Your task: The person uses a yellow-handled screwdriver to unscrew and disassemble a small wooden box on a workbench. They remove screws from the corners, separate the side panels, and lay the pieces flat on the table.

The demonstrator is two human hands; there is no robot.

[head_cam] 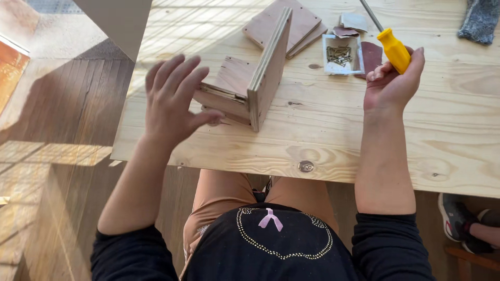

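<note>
My left hand (172, 99) hovers open with fingers spread, just left of a small plywood assembly (250, 83) made of an upright board joined to lower boards on the pale wooden table (323, 130). The thumb is close to the assembly's near corner. My right hand (390, 83) is raised at the right and grips a screwdriver by its yellow handle (394, 49); the metal shaft (371, 14) points away toward the far edge.
A small white tray of screws (339, 54) lies behind the assembly, with loose plywood pieces (284, 23) and sandpaper scraps (371, 54) around it. A grey cloth (480, 20) sits at far right. Another person's shoe (455, 216) shows under the table.
</note>
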